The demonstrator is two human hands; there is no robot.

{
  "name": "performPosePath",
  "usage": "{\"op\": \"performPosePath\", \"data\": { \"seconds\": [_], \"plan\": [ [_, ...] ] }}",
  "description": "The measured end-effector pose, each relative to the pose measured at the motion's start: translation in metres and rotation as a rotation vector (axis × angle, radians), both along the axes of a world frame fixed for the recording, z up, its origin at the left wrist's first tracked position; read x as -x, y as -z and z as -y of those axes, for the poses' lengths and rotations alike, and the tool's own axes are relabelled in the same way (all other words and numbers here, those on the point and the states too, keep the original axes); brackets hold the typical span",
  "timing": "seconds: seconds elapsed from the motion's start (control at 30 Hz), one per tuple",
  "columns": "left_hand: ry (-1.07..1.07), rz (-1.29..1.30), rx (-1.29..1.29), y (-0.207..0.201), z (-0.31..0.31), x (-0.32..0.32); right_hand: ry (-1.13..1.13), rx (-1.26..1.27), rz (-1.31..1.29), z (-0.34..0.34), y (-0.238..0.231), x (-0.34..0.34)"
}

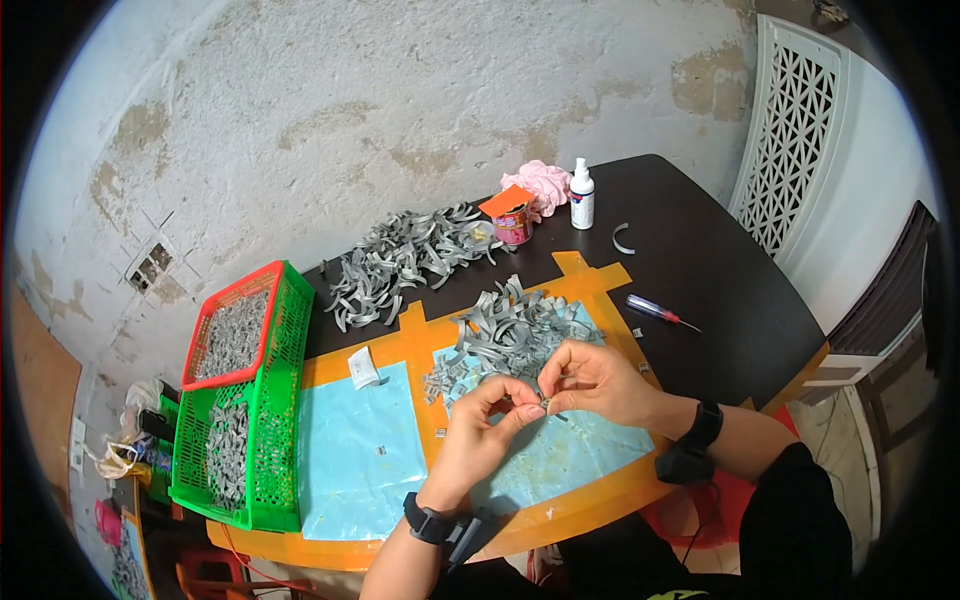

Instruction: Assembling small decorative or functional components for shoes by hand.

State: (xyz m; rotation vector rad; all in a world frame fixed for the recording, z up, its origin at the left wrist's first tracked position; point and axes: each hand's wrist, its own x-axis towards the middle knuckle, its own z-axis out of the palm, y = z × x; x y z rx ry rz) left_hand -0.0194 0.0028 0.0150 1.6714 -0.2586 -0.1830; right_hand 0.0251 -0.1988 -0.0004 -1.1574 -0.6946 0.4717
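Observation:
My left hand (478, 432) and my right hand (602, 385) meet over the blue sheet (540, 460) at the front of the table. Both are closed in a pinch, fingertips nearly touching. Between them is a small part (545, 404), mostly covered by the fingers; a short dark curved end shows below. It looks like one of the grey curved strips, but its exact kind is hidden. Just beyond my hands lies a pile of grey curved strips (515, 325). Black bands with small devices sit on both wrists.
A larger heap of grey strips (400, 262) lies farther back. Green basket (285, 400) and red-rimmed basket (272, 310) hold many small grey parts at left. A screwdriver (655, 308), spray bottle (582, 195), red can (513, 225) and pink cloth (540, 185) stand or lie right and back.

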Motion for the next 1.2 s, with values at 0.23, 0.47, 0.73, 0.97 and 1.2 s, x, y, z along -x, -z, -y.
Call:
{"op": "performPosePath", "data": {
  "seconds": [0.23,0.47,0.73,0.97,1.2],
  "plan": [
    [-0.013,0.388,-0.197,-0.004,0.001,0.0,-0.036,0.083,-0.091,0.001,-0.002,0.001],
    [-0.034,0.313,-0.077,0.0,0.001,0.001,-0.016,0.084,-0.127,0.004,-0.007,0.0],
    [-0.084,0.305,-0.013,-0.007,0.006,0.004,-0.012,0.084,-0.14,0.005,-0.004,-0.001],
    [-0.143,0.488,-0.248,-0.013,0.0,0.005,-0.02,0.077,-0.155,-0.001,-0.001,-0.001],
    [-0.105,0.494,-0.213,-0.011,0.003,0.003,0.01,0.11,-0.213,0.001,0.002,-0.001]
  ]
}}
